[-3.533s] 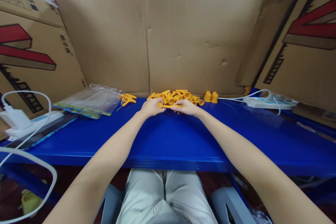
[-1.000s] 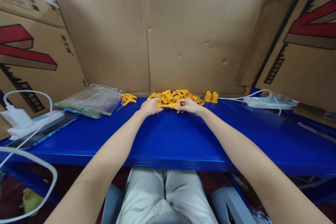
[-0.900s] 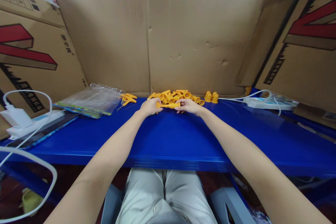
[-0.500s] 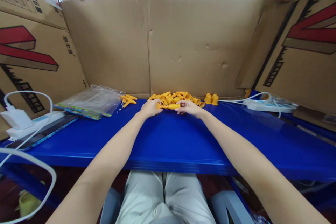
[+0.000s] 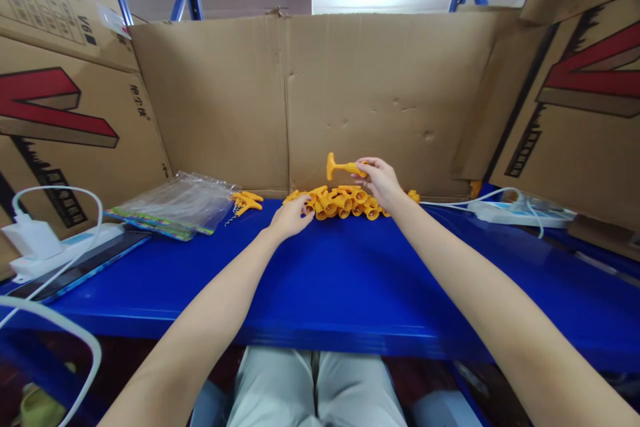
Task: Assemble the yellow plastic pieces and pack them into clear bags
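My right hand (image 5: 383, 181) is closed on the bell end of a yellow corkscrew (image 5: 345, 167). The corkscrew is raised above the table, its T-shaped handle pointing left. Below it lies a pile of yellow corkscrews (image 5: 345, 203), several with bell-shaped caps facing me. At the left end of that pile is my left hand (image 5: 293, 215), fingers curved with thumb and forefinger apart beside a bell. The pile partly hides its fingertips. Further left lie a few yellow T-handles with bare metal spirals (image 5: 245, 201).
Clear plastic bags (image 5: 175, 203) lie at the left of the blue table (image 5: 345, 280), near a phone (image 5: 83, 263) and a power strip with a charger (image 5: 35, 237). Another power strip (image 5: 520, 213) sits at right. Cardboard walls (image 5: 225, 107) enclose the back and sides.
The corkscrew has gone from between both hands, low before the pile, up and to the right in my right hand. My left hand has let go of its handle. The view has tilted up slightly.
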Demonstrator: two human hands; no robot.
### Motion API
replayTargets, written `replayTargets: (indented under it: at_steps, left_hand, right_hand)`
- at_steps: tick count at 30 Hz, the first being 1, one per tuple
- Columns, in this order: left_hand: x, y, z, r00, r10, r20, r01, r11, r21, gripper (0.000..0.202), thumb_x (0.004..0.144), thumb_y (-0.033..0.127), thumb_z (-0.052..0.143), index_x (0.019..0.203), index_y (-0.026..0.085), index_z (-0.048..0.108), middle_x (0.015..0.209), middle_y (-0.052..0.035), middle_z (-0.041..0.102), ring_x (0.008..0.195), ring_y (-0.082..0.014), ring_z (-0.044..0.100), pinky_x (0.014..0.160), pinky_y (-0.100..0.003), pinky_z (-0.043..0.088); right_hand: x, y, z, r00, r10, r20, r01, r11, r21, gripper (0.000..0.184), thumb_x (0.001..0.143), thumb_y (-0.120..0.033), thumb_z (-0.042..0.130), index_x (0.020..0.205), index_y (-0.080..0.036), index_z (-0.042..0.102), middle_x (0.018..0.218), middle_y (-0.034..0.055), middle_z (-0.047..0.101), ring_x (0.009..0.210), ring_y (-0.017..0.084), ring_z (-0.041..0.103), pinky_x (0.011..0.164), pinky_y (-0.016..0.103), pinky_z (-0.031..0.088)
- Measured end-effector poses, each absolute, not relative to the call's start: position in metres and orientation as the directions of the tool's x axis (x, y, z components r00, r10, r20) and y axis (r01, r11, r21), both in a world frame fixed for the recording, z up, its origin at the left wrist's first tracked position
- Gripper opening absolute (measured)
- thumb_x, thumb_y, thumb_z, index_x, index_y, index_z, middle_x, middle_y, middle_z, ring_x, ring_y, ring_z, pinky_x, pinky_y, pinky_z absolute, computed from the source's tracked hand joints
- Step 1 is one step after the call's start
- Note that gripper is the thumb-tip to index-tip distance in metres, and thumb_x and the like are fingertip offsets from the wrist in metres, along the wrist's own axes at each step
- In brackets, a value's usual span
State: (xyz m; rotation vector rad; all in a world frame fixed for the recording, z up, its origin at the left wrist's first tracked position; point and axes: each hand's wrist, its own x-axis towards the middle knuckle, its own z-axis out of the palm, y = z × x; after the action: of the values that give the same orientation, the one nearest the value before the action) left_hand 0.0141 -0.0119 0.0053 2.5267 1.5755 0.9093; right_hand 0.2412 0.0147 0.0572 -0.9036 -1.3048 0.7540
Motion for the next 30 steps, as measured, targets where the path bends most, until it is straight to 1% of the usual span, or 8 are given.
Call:
replayTargets:
  at_steps: [3, 5, 11, 15, 18, 22, 24, 30]
  left_hand:
    - [0.015, -0.012, 0.004, 0.363, 0.841, 0.401, 0.817, -0.494, 0.299, 0.024, 0.080, 0.031, 0.053, 0.100, 0.023, 0.062, 0.082, -0.0013, 0.068, 0.077, -0.0184, 0.064, 0.073, -0.028, 0.047]
    - [0.016, -0.011, 0.003, 0.381, 0.840, 0.386, 0.812, -0.504, 0.295, 0.020, 0.079, 0.031, 0.053, 0.094, 0.022, 0.064, 0.079, -0.0010, 0.068, 0.073, -0.0179, 0.064, 0.070, -0.028, 0.047]
    - [0.015, -0.007, -0.001, 0.430, 0.819, 0.379, 0.778, -0.549, 0.305, 0.021, 0.080, 0.031, 0.053, 0.093, 0.021, 0.065, 0.081, -0.0023, 0.068, 0.073, -0.0173, 0.063, 0.068, -0.027, 0.045]
    - [0.015, -0.005, -0.004, 0.447, 0.814, 0.371, 0.769, -0.561, 0.306, 0.021, 0.080, 0.031, 0.052, 0.091, 0.021, 0.066, 0.078, -0.0018, 0.068, 0.070, -0.0169, 0.063, 0.067, -0.028, 0.045]
    - [0.016, -0.005, -0.004, 0.452, 0.813, 0.367, 0.769, -0.563, 0.303, 0.020, 0.079, 0.032, 0.052, 0.088, 0.021, 0.067, 0.078, -0.0016, 0.068, 0.070, -0.0172, 0.062, 0.066, -0.028, 0.046]
    - [0.017, -0.005, -0.004, 0.455, 0.814, 0.360, 0.768, -0.564, 0.305, 0.020, 0.079, 0.031, 0.052, 0.088, 0.021, 0.067, 0.078, -0.0020, 0.068, 0.070, -0.0169, 0.062, 0.066, -0.028, 0.046]
    - [0.018, -0.007, -0.003, 0.462, 0.813, 0.355, 0.765, -0.567, 0.304, 0.020, 0.080, 0.029, 0.052, 0.087, 0.020, 0.067, 0.080, -0.0025, 0.068, 0.072, -0.0171, 0.062, 0.066, -0.027, 0.045]
    - [0.020, -0.013, 0.002, 0.477, 0.816, 0.325, 0.770, -0.567, 0.292, 0.019, 0.080, 0.026, 0.052, 0.087, 0.018, 0.068, 0.077, -0.0034, 0.068, 0.070, -0.0171, 0.061, 0.065, -0.027, 0.045]
  right_hand:
    - [0.244, 0.027, 0.058, 0.184, 0.741, 0.646, 0.329, 0.573, -0.751, 0.021, 0.076, -0.028, 0.059, 0.093, -0.019, 0.054, 0.099, 0.0060, 0.061, 0.089, 0.017, 0.061, 0.081, 0.034, 0.048]
    - [0.242, 0.030, 0.052, 0.125, 0.654, 0.746, 0.504, 0.606, -0.615, 0.020, 0.077, -0.024, 0.056, 0.096, -0.018, 0.054, 0.104, 0.0082, 0.061, 0.099, 0.020, 0.058, 0.090, 0.038, 0.044]
    - [0.231, 0.037, 0.021, -0.169, 0.591, 0.789, 0.702, 0.634, -0.325, 0.029, 0.080, -0.012, 0.048, 0.106, -0.020, 0.055, 0.124, 0.0096, 0.054, 0.118, 0.021, 0.048, 0.101, 0.039, 0.036]
    - [0.223, 0.044, 0.014, -0.251, 0.776, 0.579, 0.808, 0.497, -0.316, 0.024, 0.079, -0.012, 0.051, 0.100, -0.019, 0.062, 0.115, 0.0109, 0.061, 0.110, 0.026, 0.055, 0.097, 0.044, 0.039]
    - [0.221, 0.050, 0.022, -0.233, 0.879, 0.416, 0.845, 0.395, -0.360, 0.017, 0.078, -0.021, 0.060, 0.093, -0.020, 0.066, 0.108, 0.0118, 0.064, 0.104, 0.029, 0.059, 0.094, 0.047, 0.040]
    - [0.237, 0.056, 0.042, -0.239, 0.859, 0.452, 0.813, 0.432, -0.392, 0.026, 0.078, -0.033, 0.063, 0.100, -0.021, 0.065, 0.112, 0.0101, 0.064, 0.109, 0.025, 0.056, 0.097, 0.042, 0.039]
    - [0.254, 0.057, 0.050, -0.166, 0.854, 0.493, 0.834, 0.388, -0.392, 0.029, 0.080, -0.034, 0.060, 0.105, -0.019, 0.064, 0.117, 0.0114, 0.061, 0.112, 0.025, 0.054, 0.098, 0.043, 0.038]
    - [0.323, 0.048, 0.046, 0.209, 0.870, 0.446, 0.938, -0.050, -0.342, 0.044, 0.081, -0.026, 0.053, 0.124, -0.018, 0.054, 0.132, 0.0151, 0.049, 0.120, 0.033, 0.047, 0.097, 0.055, 0.035]
